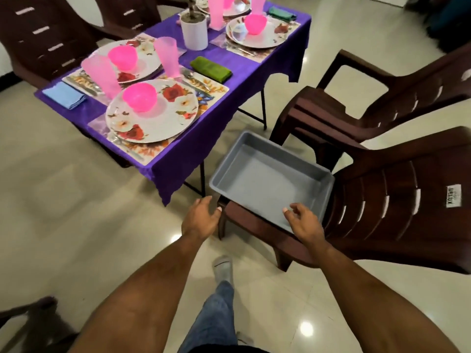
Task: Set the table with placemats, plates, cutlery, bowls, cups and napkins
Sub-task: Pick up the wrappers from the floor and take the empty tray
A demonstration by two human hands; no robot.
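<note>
Place settings (153,110) laid on counter (242,72), beyond grey tray (267,179). Tray sits bare on chair (382,212), long axis running away-left. Right hand (303,222) released over near rim, nearer; left hand (201,217) released, just left.

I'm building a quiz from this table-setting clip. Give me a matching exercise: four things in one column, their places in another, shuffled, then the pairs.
Things:
1. grey tray
2. green napkin
3. pink bowl
4. white pot

Places:
A. on a floral plate
B. on a brown chair's seat
C. flat on the purple cloth, beside a placemat
D. middle of the table, between the settings

Pairs: 1-B, 2-C, 3-A, 4-D
</note>
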